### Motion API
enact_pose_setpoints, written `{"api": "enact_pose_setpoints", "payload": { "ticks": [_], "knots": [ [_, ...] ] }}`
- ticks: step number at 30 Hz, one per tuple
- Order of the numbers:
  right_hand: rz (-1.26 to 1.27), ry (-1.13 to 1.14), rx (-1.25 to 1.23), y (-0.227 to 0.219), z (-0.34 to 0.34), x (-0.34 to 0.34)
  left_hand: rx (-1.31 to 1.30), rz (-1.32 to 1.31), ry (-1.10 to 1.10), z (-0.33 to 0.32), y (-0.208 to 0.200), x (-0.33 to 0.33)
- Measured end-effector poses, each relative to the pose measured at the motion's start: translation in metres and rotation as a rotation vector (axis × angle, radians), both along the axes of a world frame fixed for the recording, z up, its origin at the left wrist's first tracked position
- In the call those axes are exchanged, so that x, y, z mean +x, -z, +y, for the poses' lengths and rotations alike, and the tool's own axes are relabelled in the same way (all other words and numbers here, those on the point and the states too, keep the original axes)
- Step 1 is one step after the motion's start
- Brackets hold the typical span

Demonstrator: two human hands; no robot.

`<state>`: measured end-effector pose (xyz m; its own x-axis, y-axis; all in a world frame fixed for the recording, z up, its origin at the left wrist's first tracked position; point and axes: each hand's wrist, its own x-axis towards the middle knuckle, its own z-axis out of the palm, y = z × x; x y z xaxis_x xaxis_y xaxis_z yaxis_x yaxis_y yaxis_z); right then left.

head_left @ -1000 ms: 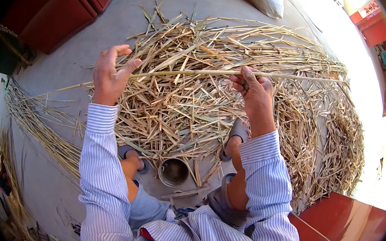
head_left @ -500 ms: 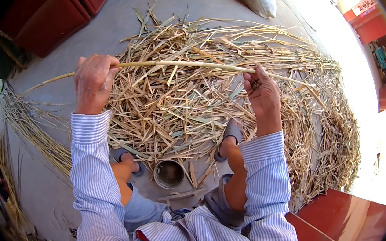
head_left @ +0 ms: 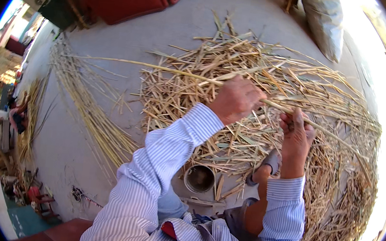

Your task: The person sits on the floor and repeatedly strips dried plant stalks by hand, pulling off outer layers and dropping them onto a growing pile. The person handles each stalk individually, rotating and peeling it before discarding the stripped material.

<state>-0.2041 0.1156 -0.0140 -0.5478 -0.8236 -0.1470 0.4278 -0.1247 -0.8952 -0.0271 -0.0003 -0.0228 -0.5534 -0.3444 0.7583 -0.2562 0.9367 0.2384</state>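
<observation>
Above a heap of dry straw (head_left: pixel 258 127) on the grey floor (head_left: pixel 112 79): left hand (head_left: pixel 235 99) closed around a long pale stalk (head_left: pixel 161 68), right hand (head_left: pixel 297 135) just beside it, gripping the same stalk further along. Stalk running far out past the left hand. Below both hands, small round tin (head_left: pixel 199 178) near a sandalled foot (head_left: pixel 268 163).

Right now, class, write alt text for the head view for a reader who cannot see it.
Both hands, left hand and right hand, grip one long straw stalk above a straw pile on grey floor; a small round tin stands below.
</observation>
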Motion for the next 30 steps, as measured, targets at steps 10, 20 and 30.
{"api": "enact_pose_setpoints", "payload": {
  "ticks": [10,20,30],
  "knots": [
    [-0.085,0.012,0.138,0.003,0.000,0.001,-0.034,0.083,-0.113,0.020,-0.024,0.012],
    [-0.181,0.050,0.148,0.014,-0.016,-0.009,0.441,0.454,-0.292,-0.003,-0.055,0.058],
    [0.058,-0.072,-0.018,0.000,-0.010,-0.010,0.177,-0.210,-0.246,-0.029,-0.037,0.077]
  ]
}}
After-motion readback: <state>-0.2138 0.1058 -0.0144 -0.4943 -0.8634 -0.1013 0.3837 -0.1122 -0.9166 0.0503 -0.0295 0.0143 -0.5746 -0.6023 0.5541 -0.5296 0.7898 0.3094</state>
